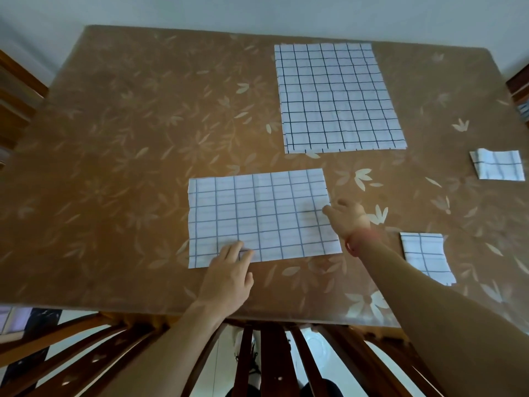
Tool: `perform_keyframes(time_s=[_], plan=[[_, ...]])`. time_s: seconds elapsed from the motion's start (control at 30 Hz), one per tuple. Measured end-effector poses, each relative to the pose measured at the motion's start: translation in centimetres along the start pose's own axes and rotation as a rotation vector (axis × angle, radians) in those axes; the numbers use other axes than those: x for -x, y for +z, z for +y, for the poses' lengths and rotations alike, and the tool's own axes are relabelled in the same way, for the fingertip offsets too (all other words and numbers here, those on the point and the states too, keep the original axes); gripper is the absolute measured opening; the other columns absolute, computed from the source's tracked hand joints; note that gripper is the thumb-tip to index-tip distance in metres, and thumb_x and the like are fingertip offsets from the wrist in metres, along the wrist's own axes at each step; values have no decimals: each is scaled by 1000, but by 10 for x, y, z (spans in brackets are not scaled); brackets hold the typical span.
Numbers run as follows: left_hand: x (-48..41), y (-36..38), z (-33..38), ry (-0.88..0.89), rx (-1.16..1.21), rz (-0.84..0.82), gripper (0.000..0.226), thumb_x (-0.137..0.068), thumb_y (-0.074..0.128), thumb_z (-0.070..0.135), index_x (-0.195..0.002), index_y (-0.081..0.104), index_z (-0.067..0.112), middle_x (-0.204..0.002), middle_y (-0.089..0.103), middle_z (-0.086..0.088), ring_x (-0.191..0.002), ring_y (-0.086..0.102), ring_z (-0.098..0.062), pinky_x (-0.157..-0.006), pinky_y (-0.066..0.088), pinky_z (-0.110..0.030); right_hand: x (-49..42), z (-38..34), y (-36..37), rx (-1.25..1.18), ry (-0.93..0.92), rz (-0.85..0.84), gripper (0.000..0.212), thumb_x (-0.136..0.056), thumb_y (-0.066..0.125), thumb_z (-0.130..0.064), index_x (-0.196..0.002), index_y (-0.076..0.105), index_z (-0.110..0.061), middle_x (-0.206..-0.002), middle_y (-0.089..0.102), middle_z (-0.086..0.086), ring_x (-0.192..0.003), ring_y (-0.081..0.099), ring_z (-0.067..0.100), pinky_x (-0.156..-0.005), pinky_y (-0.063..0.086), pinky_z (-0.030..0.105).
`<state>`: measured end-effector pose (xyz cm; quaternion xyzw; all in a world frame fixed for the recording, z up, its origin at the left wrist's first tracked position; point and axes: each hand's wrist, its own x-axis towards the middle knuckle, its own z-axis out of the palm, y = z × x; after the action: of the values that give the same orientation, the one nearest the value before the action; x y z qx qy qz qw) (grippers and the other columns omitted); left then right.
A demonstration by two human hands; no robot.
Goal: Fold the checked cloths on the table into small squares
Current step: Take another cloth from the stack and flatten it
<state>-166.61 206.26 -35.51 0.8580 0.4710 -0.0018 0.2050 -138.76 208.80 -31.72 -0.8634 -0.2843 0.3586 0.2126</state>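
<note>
**Cloth lay lengthwise, left to right**

My left grip [229, 270] lay flat, fingers straight, pressing the near edge of the half-folded white checked cloth [257, 213] on the brown leaf-patterned bench [114, 138]. My right grip [347, 214], fingers spread, touched its short right edge. Open bench lay leftward for folding across.

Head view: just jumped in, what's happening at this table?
A person is folding checked cloths on the table. The left hand presses flat on the near edge of the half-folded cloth, and the right hand reaches to its right edge. A larger cloth lies spread flat farther back; two small folded squares sit at the right.
</note>
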Motion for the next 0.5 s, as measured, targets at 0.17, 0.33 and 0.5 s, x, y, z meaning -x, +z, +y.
perform_keyframes(time_s=[0.17, 0.33, 0.5], plan=[[2, 2, -1, 12, -2, 25, 40, -85, 66, 21, -123, 57, 16, -134, 50, -4, -123, 47, -22, -92, 49, -36, -10, -10, 4, -152, 105, 1, 30, -79, 66, -37, -73, 58, -9, -64, 50, 3, -63, 50, 23, -61, 47, 35], [3, 4, -1, 37, 0, 42, 45, -83, 69, 22, -125, 56, 16, -131, 49, -3, -123, 45, -20, -95, 48, -35, -14, -18, 7, -309, 189, -83, 38, -77, 75, -38, -94, 64, -7, -79, 63, 2, -70, 61, 20, -62, 48, 29], [5, 2, -2, 52, -42, 11, 48, -84, 67, 26, -129, 51, 16, -135, 45, -4, -124, 44, -22, -96, 48, -35, -17, -25, 4, -200, 65, -34, 32, -79, 76, -31, -91, 71, -1, -96, 72, 14, -81, 65, 26, -72, 52, 33]])
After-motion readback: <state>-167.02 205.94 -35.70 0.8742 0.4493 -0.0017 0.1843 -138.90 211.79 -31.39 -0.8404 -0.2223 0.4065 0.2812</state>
